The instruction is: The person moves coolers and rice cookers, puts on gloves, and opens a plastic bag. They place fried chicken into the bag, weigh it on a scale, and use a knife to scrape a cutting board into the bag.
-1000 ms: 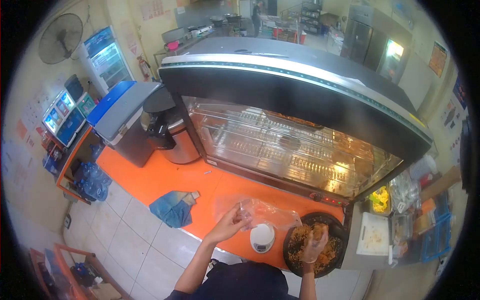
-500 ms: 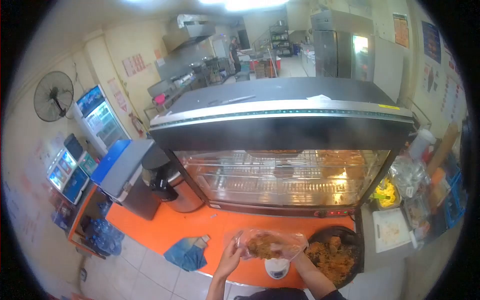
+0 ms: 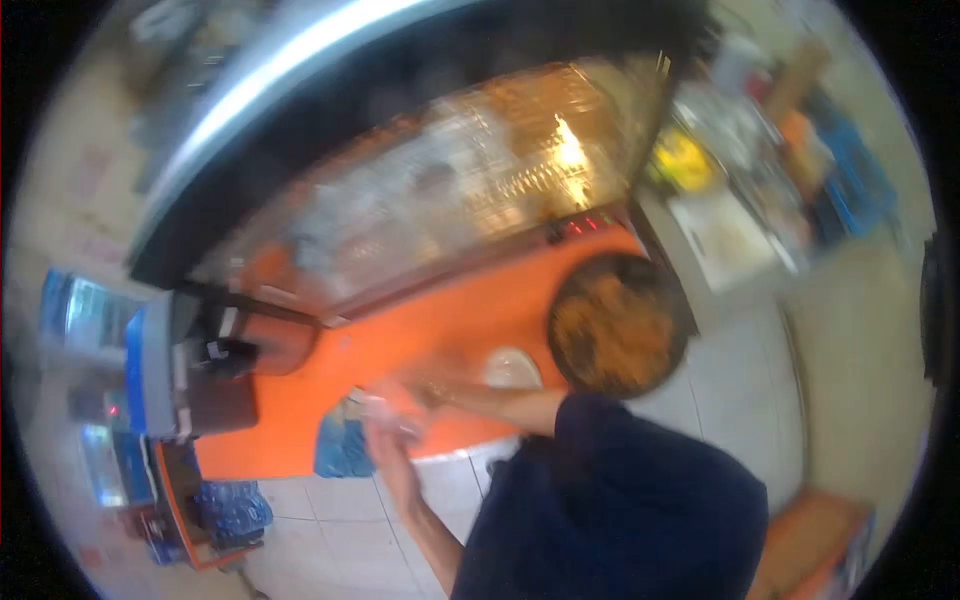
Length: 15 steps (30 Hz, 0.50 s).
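Over the orange counter point(image 3: 290, 400), my left hand point(image 3: 388, 442) and my right hand point(image 3: 432, 388) are close together around a clear plastic bag point(image 3: 398, 412), strongly blurred by motion. The left hand is nearest the blue cloth point(image 3: 342, 440); its fingers are too smeared to read. My right arm reaches across the counter from the right, and the fingers of that hand are blurred too. A white scale point(image 3: 512, 369) sits just behind my right forearm. Farther right stands a round black pan point(image 3: 618, 325) of orange-brown food.
Behind the counter is a glass warming cabinet point(image 3: 450, 190) with a light inside. To the right are a white cutting board point(image 3: 725, 240) and a tray of yellow food point(image 3: 683, 160). A grey cooler point(image 3: 215, 385) and a steel container point(image 3: 283, 342) stand left.
The view has tilted down and turned. Both hands have moved left with the plastic bag, away from the scale and toward the blue cloth.
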### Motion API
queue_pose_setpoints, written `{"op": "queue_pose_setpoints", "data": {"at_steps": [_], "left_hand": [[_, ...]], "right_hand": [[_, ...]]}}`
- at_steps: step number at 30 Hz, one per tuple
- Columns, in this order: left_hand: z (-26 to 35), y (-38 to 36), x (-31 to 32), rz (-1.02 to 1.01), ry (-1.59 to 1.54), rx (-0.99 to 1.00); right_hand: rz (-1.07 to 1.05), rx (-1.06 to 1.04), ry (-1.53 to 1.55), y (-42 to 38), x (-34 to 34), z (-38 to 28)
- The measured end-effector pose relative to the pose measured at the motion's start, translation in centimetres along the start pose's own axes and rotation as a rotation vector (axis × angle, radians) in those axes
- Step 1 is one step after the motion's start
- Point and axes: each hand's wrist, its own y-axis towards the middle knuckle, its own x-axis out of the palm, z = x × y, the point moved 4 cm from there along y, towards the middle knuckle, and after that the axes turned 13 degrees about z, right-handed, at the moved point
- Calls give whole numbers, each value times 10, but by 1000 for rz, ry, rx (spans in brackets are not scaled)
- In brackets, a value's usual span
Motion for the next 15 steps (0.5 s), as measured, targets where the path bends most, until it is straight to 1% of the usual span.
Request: {"op": "queue_pose_setpoints", "data": {"at_steps": [1, 2, 4, 5, 6, 7, 8, 9, 10, 11, 12, 15], "left_hand": [[6, 2, 0, 54, -149, -86], [9, 6, 2, 132, -305, -161], [-2, 21, 0, 54, -330, -136], [-6, 26, -1, 24, -346, -115], [-9, 27, 1, 11, -326, -120], [-5, 26, 3, 3, -317, -121], [-5, 28, 6, 2, -307, -118], [-6, 29, 9, -47, -314, -132], [-7, 28, 12, -97, -321, -143], [-7, 27, 15, -150, -320, -157], [-6, 26, 18, -167, -322, -155], [4, 21, 32, -189, -325, -164]], "right_hand": [[13, -4, 41, -8, -4, -5], [69, -30, 192, -32, -17, -13], [271, -160, 569, -112, -56, -31], [376, -260, 743, -160, -78, -41], [433, -176, 711, -196, -78, -18], [541, -100, 720, -238, -80, 7], [725, 21, 702, -279, -74, 42], [925, 186, 627, -315, -69, 79], [1102, 368, 440, -343, -64, 111], [1090, 823, 140, -364, -64, 121], [1032, 1270, -174, -382, -63, 124], [990, 1270, -491, -375, -46, 152]]}}
